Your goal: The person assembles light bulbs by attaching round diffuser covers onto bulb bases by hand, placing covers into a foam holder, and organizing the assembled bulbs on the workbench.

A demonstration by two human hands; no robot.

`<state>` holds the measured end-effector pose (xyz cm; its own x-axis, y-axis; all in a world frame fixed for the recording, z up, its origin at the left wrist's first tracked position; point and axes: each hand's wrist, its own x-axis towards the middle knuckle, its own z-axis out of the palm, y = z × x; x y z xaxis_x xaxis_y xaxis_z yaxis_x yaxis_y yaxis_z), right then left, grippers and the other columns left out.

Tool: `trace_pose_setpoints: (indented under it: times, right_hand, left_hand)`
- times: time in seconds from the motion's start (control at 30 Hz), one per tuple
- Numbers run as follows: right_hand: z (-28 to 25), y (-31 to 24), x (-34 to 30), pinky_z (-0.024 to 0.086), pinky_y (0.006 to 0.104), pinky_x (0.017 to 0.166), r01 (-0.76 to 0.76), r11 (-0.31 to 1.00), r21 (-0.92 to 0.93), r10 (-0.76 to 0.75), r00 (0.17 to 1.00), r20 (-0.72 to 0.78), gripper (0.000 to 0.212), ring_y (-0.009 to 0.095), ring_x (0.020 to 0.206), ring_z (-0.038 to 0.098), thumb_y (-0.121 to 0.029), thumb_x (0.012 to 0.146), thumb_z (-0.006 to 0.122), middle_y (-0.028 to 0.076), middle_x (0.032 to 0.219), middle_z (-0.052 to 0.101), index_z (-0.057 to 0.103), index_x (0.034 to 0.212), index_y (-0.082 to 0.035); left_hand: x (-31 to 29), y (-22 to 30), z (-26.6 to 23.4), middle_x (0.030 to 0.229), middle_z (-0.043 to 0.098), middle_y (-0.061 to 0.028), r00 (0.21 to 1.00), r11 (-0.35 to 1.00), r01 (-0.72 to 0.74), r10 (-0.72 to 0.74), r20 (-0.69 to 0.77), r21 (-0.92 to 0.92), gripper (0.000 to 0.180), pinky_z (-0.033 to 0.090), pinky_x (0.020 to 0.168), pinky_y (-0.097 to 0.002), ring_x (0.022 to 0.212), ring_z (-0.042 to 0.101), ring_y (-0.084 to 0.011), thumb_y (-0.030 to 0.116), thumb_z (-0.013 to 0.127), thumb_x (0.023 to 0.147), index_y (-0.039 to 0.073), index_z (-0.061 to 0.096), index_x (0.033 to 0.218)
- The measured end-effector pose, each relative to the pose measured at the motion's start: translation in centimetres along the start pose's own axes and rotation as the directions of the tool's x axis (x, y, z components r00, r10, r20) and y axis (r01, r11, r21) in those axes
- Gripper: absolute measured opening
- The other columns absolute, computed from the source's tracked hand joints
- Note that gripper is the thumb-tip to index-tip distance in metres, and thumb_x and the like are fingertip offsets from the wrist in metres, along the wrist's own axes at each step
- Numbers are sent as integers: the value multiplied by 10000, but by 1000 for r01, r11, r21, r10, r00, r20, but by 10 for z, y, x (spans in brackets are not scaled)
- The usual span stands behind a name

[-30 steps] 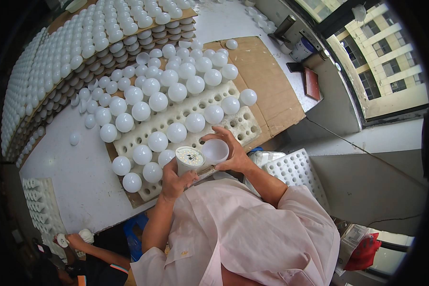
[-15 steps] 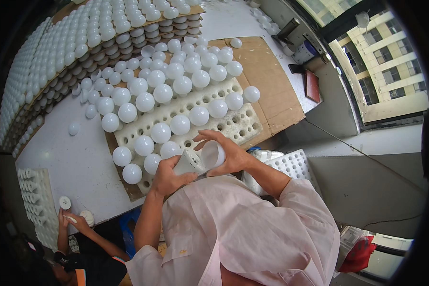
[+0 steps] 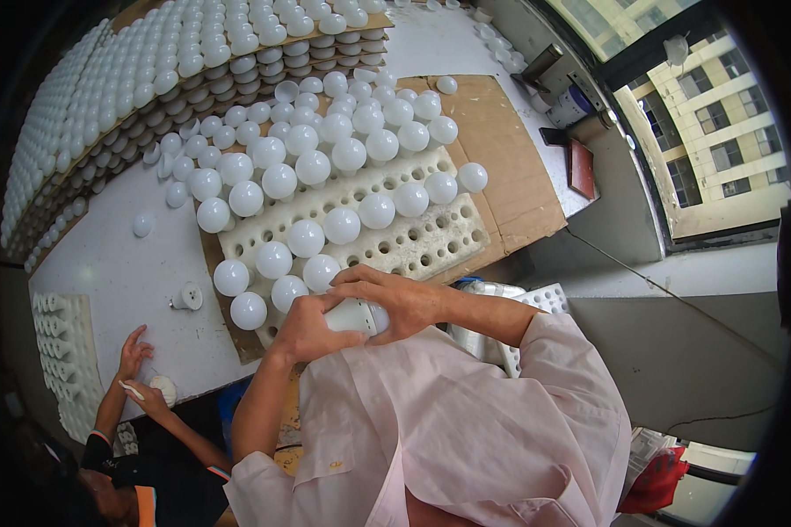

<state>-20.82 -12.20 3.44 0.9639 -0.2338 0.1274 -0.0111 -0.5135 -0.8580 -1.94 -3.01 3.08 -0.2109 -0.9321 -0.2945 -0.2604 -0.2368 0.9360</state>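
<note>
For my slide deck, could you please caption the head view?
Both hands, left hand and right hand, clasp a white bulb above a perforated foam tray.

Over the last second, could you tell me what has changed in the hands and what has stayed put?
The left hand and right hand have closed together around the white bulb part, which had been held as two separate pieces, a base and a dome. The foam tray with its bulbs looks unchanged.

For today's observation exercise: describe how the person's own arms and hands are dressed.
Both hands, left hand and right hand, are bare: no gloves visible. The forearms are uncovered; a loose pale pink short-sleeved shirt covers the upper arms and shoulders.
</note>
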Motion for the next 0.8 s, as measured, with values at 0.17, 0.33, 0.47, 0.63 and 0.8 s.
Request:
trace_pose_setpoints:
  times: [0.17, 0.33, 0.47, 0.63, 0.8]
  right_hand:
    - [5, -1, 7, 411, 401, 990, 8, 1000, -14, -8, 1000, -21, 820, 340, 1163, 460, -76, 597, 796, 156, 1240, 422, 403, 1317, -96]
    - [10, 0, 9, 467, 400, 930, 64, 997, -52, -67, 997, -47, 781, 347, 1140, 496, -89, 607, 790, 159, 1286, 413, 427, 1298, -96]
    - [6, -4, 11, 487, 407, 910, 8, 993, -115, -7, 1000, 13, 772, 343, 1150, 504, -115, 615, 787, 167, 1322, 410, 427, 1297, -92]
    - [5, -1, 14, 483, 411, 928, 36, 987, -154, -23, 996, 85, 772, 339, 1173, 496, -158, 630, 781, 175, 1352, 412, 423, 1311, -90]
    - [6, 1, 19, 463, 407, 954, 94, 987, -132, -81, 992, 100, 766, 333, 1205, 468, -152, 637, 780, 173, 1359, 404, 427, 1315, -97]
  left_hand:
    - [-4, 1, -2, 928, 689, -162, 999, 997, 32, -31, -14, 77, 581, 515, 797, -326, 855, 674, -239, 253, 780, 601, -4, 636, 1102]
    - [-9, 4, -8, 895, 691, -152, 1000, 996, 7, -6, -12, 89, 548, 519, 792, -328, 841, 674, -226, 243, 796, 604, 16, 651, 1082]
    - [-14, 4, -9, 901, 691, -170, 999, 997, 11, -7, -40, 82, 560, 522, 782, -324, 841, 679, -233, 274, 790, 614, 10, 650, 1088]
    - [-17, 3, -9, 899, 692, -164, 999, 997, 27, -24, -49, 68, 548, 521, 777, -318, 836, 677, -221, 261, 796, 615, -1, 653, 1075]
    - [-18, -2, -12, 924, 692, -131, 998, 998, 61, -61, -23, 15, 490, 509, 805, -309, 865, 661, -199, 190, 823, 595, -9, 675, 1017]
